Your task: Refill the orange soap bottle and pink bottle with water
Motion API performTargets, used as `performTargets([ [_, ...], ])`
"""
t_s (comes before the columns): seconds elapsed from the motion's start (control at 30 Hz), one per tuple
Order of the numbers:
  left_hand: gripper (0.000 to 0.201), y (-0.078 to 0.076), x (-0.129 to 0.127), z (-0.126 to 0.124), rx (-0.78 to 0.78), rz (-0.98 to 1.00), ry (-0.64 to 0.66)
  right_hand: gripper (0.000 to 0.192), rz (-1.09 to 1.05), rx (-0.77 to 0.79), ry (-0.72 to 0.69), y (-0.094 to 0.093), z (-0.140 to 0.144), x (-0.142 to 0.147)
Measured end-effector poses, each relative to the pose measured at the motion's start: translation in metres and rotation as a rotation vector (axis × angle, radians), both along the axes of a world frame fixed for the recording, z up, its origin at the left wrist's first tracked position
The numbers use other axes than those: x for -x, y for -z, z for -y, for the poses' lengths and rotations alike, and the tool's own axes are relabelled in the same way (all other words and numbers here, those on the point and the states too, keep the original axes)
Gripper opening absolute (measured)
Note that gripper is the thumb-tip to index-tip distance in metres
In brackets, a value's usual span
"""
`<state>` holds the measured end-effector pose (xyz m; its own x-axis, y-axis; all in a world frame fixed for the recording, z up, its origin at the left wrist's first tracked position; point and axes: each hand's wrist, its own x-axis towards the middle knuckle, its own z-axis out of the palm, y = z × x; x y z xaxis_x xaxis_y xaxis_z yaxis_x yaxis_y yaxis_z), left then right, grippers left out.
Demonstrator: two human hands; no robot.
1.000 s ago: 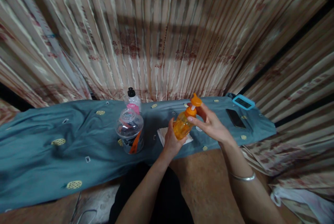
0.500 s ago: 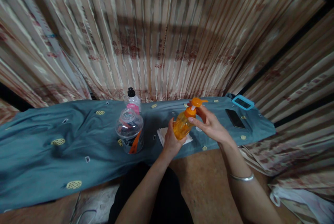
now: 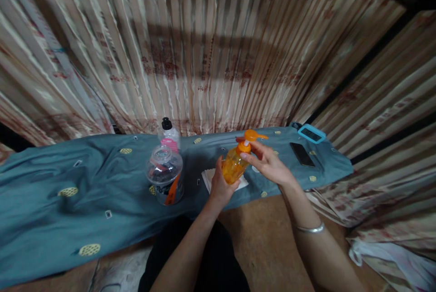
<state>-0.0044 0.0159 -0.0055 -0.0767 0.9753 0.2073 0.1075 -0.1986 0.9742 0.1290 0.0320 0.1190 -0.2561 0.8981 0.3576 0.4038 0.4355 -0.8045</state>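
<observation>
A clear pump bottle (image 3: 233, 166) with yellow-orange contents and an orange pump top tilts to the right above the cloth. My left hand (image 3: 220, 184) is wrapped round its lower body. At the orange collar, my right hand (image 3: 269, 163) grips with thumb in front and fingers behind, partly hidden. Beneath the bottle lies a folded white cloth or tissue (image 3: 208, 179). To the left stands a clear wide plastic jar (image 3: 165, 171), open at the top, with an orange and black label. Behind it is a clear bottle (image 3: 170, 139) with a black cap and pink label.
A teal cloth with pineapple prints (image 3: 112, 178) covers the long narrow surface. At the right lie a dark phone (image 3: 302, 154) and a blue-framed device (image 3: 311, 133). Pleated patterned curtains (image 3: 194, 47) hang behind and at the right. A white bag (image 3: 384, 255) hangs low at the right.
The view has turned slightly, so everything sits a little further left. Both hands stay on the pump bottle, and my right fingers have shifted slightly round its collar.
</observation>
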Motion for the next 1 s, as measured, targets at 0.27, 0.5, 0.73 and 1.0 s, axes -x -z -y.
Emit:
performTargets([
  [0.27,0.088,-0.001,0.000,0.000,0.023,-0.010,0.009,0.065,0.020,-0.066,0.396,0.012,0.003,0.014],
  [0.5,0.086,-0.002,-0.001,-0.002,-0.011,-0.032,-0.020,0.049,0.002,-0.066,0.040,0.005,-0.001,0.001],
  [0.73,0.085,-0.001,0.001,-0.002,0.019,0.016,0.034,0.047,-0.008,-0.138,0.409,0.019,0.007,0.021],
  [1.0,0.086,-0.006,0.001,0.000,0.043,0.036,0.036,0.044,0.036,-0.159,0.258,0.013,0.004,0.019],
])
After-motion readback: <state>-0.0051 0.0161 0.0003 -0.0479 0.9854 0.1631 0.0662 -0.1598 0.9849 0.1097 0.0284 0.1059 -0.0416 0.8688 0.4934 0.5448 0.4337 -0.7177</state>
